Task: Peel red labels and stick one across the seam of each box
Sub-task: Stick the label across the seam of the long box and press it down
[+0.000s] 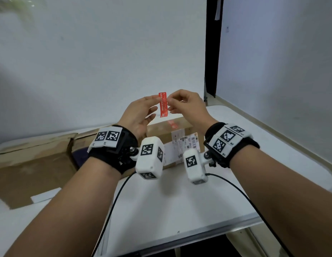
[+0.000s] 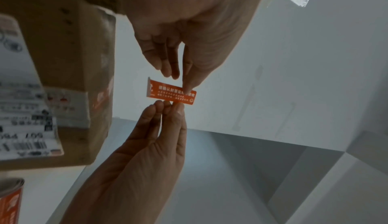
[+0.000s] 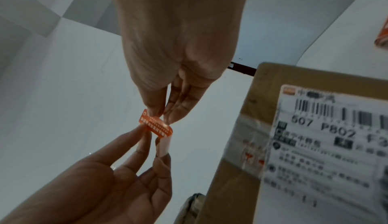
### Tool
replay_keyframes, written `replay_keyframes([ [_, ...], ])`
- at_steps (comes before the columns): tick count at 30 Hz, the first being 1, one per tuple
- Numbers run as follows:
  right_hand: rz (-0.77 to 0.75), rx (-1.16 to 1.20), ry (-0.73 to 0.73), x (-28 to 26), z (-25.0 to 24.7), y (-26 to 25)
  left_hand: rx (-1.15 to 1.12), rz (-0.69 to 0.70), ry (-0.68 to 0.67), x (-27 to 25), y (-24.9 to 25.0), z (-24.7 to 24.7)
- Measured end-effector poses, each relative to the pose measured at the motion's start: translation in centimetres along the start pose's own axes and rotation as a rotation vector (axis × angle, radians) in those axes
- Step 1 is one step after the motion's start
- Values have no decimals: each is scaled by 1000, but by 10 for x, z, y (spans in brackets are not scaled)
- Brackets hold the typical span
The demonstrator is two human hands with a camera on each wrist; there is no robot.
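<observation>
A red label (image 1: pixel 163 104) is held upright in the air above a cardboard box (image 1: pixel 172 134) on the white bench (image 1: pixel 180 204), pinched by the fingers of the left hand (image 1: pixel 141 115) and the right hand (image 1: pixel 187 106) on either edge.

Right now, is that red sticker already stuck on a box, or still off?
Still off. The red label hangs in the air between the left hand and right hand, which pinch it above the cardboard box.
</observation>
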State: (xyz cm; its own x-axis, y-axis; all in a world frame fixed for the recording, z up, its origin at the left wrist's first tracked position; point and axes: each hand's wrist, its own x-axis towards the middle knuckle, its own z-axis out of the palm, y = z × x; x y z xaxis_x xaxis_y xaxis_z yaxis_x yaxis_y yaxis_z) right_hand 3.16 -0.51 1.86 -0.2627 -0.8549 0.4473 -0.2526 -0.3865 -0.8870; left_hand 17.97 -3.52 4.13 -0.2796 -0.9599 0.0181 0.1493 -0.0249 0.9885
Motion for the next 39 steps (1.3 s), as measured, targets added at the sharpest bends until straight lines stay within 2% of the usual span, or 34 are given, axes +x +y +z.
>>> replay_keyframes([
  [6, -2, -27, -80, 10, 35, -6, 28, 33, 44, -3, 8, -34],
  [9, 9, -105, -101, 13, 48, -4, 166, 110, 47, -4, 8, -54],
  [11, 36, -148, -104, 17, 55, 0, 292, 221, 92, -3, 6, -73],
  [14, 115, -103, -120, 21, 63, 5, 586, 370, 253, -4, 3, -104],
  [17, 176, 15, -144, 23, 73, 3, 1059, 405, 273, -7, -2, -128],
  [20, 204, 81, -159, 25, 88, -1, 1239, 391, 257, -8, -9, -142],
  [24, 218, 84, -196, 32, 109, -6, 1232, 383, 251, -11, -13, -149],
  [32, 224, -9, -389, 41, 144, -7, 1167, 405, 236, -15, -23, -151],
  [39, 242, -61, -379, 31, 152, 7, 999, 434, 247, -17, -28, -157],
])
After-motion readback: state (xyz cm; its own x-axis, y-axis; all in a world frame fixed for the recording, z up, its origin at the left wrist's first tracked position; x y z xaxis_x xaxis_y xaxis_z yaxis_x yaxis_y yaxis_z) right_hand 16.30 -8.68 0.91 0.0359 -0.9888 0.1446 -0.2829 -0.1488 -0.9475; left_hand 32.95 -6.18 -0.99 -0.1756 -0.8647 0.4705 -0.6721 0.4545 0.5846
